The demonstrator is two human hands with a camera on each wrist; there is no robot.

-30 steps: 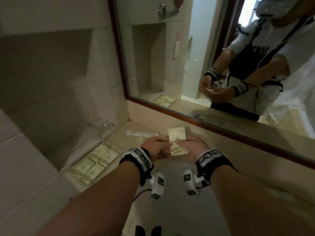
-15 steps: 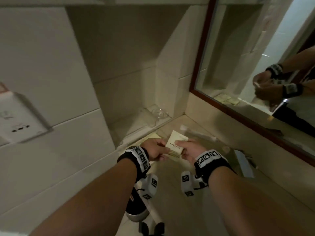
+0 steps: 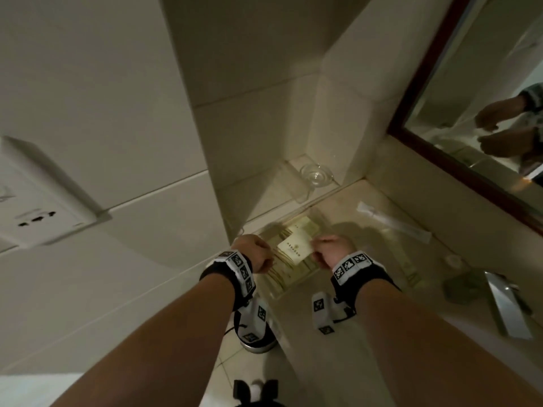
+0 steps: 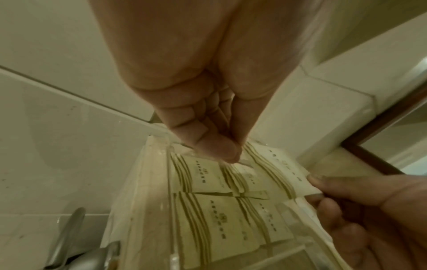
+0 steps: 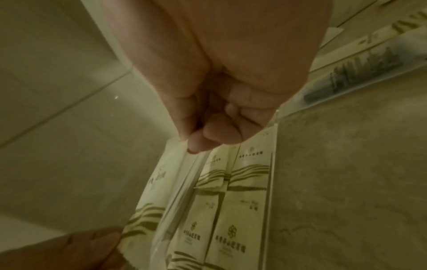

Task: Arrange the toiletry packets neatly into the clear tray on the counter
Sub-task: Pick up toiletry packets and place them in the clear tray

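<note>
A clear tray (image 3: 280,290) sits on the counter against the left wall, with several cream packets (image 3: 283,274) lying flat in rows inside it. Just above them I hold one more cream packet (image 3: 295,246). My right hand (image 3: 316,248) pinches its plain end, and my left hand (image 3: 269,254) pinches the striped end with bunched fingertips. In the left wrist view the left hand (image 4: 233,157) hangs over the packets in the tray (image 4: 208,219), and the right hand (image 4: 316,190) grips the held packet (image 4: 289,173). The right wrist view shows the right hand (image 5: 191,148) on the packet (image 5: 159,182).
A long wrapped packet (image 3: 393,223) lies on the counter to the right of the tray, below the mirror (image 3: 484,98). A glass dish (image 3: 316,173) stands on the ledge behind the tray. The faucet (image 3: 505,304) is at the far right, and a wall socket (image 3: 35,212) at the left.
Both hands have carried the packet leftward from mid-counter to just above the tray. The head view has swung left and down.
</note>
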